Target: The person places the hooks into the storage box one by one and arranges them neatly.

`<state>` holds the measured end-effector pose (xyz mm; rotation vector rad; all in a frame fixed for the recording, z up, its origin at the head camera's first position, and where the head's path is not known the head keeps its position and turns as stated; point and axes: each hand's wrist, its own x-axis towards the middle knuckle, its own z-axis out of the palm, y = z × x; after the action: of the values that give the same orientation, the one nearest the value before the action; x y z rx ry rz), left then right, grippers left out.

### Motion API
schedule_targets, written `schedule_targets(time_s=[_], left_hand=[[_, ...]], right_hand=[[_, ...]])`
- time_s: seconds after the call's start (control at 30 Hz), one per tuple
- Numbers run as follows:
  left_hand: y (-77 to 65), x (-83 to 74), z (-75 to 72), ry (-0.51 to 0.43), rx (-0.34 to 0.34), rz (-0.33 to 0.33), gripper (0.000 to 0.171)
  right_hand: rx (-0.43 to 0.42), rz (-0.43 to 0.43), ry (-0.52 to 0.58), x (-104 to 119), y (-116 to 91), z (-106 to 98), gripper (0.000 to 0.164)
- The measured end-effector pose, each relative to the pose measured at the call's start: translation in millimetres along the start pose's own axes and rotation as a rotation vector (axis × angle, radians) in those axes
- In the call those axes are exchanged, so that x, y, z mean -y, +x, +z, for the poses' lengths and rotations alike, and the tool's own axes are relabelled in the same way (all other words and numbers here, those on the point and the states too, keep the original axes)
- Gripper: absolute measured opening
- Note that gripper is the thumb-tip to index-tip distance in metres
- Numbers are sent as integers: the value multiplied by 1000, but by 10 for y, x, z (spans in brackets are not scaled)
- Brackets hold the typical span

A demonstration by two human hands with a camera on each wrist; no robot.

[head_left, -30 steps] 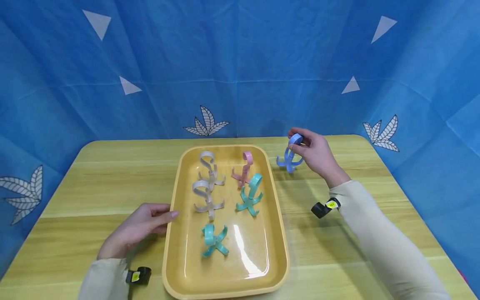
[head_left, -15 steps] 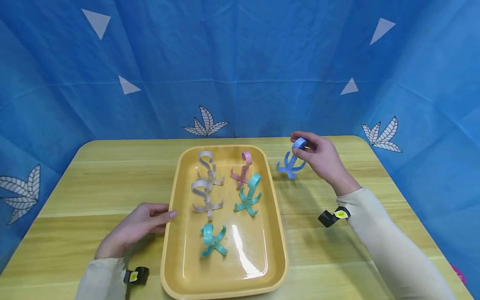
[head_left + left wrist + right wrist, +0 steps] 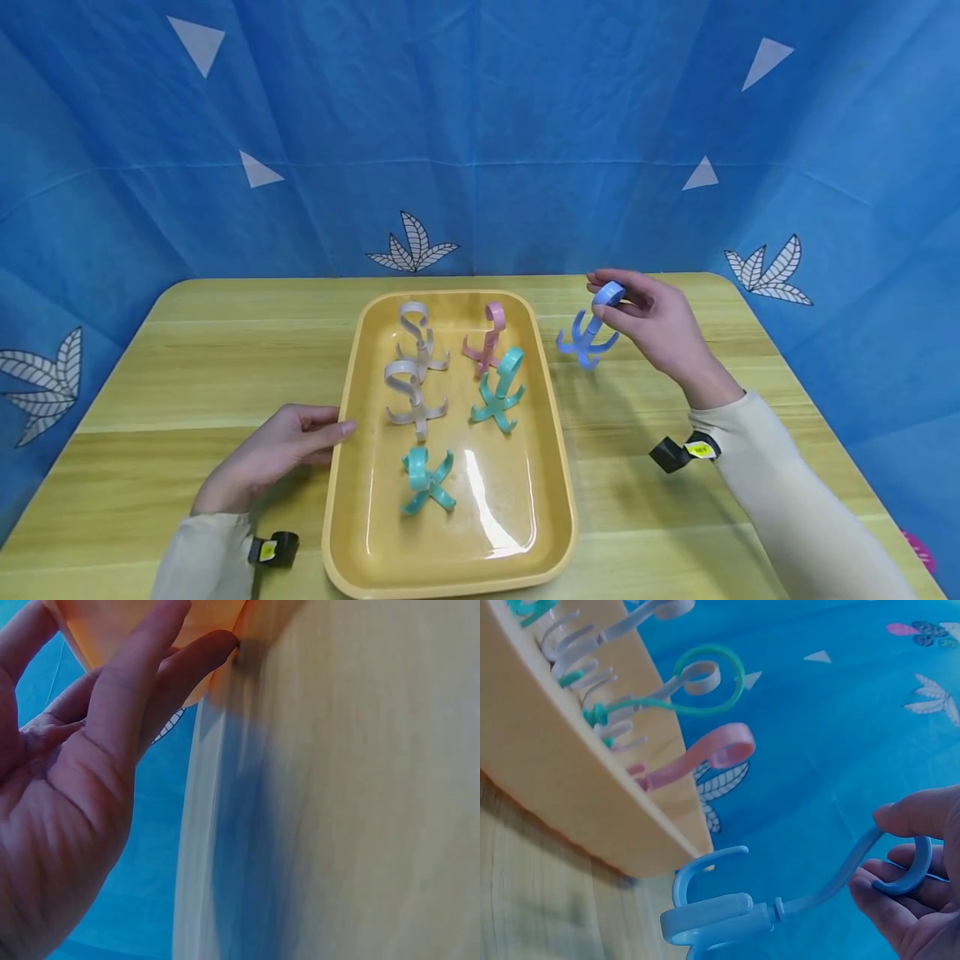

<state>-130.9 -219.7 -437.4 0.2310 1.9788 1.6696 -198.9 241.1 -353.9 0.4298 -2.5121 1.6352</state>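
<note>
In the head view my right hand (image 3: 663, 329) pinches the curled top of a blue claw hook (image 3: 584, 343) between thumb and fingers. The hook leans with its curved prongs down, just right of a yellow tray (image 3: 405, 558). The right wrist view shows the blue hook's stem (image 3: 810, 902) running from my fingers to its prongs. My left hand (image 3: 273, 458) grips the tray's left side, thumb over the rim and fingers against the outer wall. Inside the tray stand two grey-white hooks (image 3: 417, 412), a pink hook (image 3: 487, 358) and two turquoise hooks (image 3: 498, 406).
The wooden table (image 3: 232, 358) extends on both sides of the tray. A blue cloth backdrop (image 3: 480, 125) with white triangles and leaf prints rises behind the table and along its sides. Each wrist wears a small black camera (image 3: 670, 454).
My right hand has moved a little right and toward me along with the blue hook, which now tilts more. My left hand and the tray stay in place.
</note>
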Motion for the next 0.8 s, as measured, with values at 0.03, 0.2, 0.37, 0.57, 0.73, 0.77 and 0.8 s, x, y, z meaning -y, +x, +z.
schedule_targets(time_s=[0.03,0.2,0.37,0.57,0.73,0.77,0.8], left_hand=[[0,1,0,3,0,-2,58],[-6,-1,-8,13,9,3,57],[-10,-5,-19,14,0,1,58],[-19,-10,-25,16,-2,-9,58],[-13,-13,-18,-3,11,2,57],[-15,-13,-17,-7,11,1,57],[-17,-14,-17,-6,9,0,58]], right_hand=[[-1,-11,13,17,-27,-3,42],[-8,-47,104,101,-150,1,43],[-6,-91,139,177,-232,13,42],[3,-126,117,238,-318,22,42],[-1,-127,100,291,-395,36,43],[0,-130,101,297,-410,38,43],[0,-135,105,303,-424,40,43]])
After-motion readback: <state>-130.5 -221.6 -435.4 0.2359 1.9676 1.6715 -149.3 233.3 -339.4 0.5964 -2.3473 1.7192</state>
